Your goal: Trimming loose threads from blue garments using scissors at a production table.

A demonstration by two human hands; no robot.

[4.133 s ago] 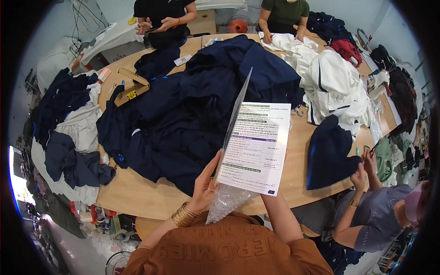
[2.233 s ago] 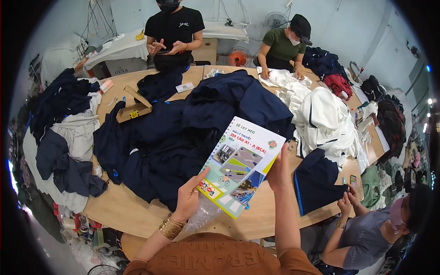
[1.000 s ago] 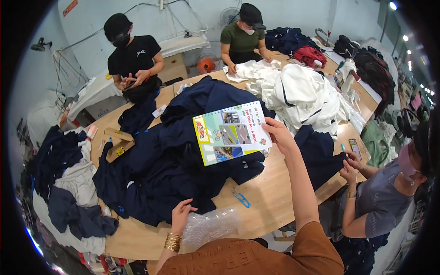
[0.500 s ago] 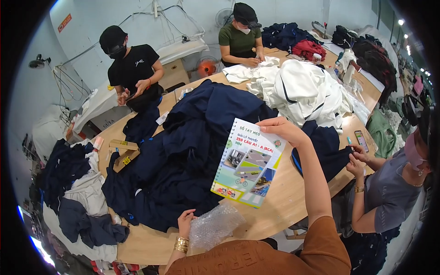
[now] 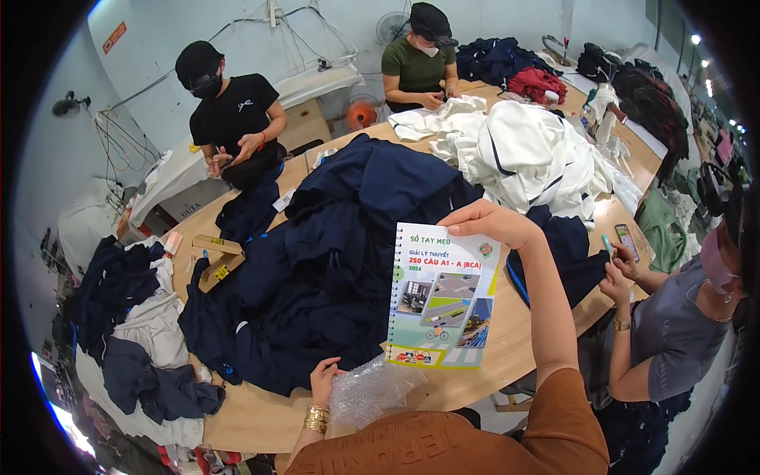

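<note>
My right hand [image 5: 492,223] pinches the top edge of a spiral-bound booklet [image 5: 412,317], holding it up above the table. Its white and green cover faces me, with road photos and coloured lettering, and the wire binding runs down its left side. Down by the table's near edge, my left hand [image 5: 324,381], with gold bangles at the wrist, grips the left edge of a clear sheet of bubble wrap [image 5: 372,393]. Its fingertips are partly hidden. Just beyond both hands lies a large heap of navy garments [image 5: 317,277].
White garments [image 5: 530,150] are piled at the far right of the wooden table [image 5: 277,416]. An open cardboard box [image 5: 218,265] sits among the cloth at left. Two people work across the table; another at right handles navy cloth beside a phone [image 5: 626,241].
The booklet has turned from a slant to nearly upright and shifted slightly right and down, in my right hand. My left hand stays at the bubble wrap.
</note>
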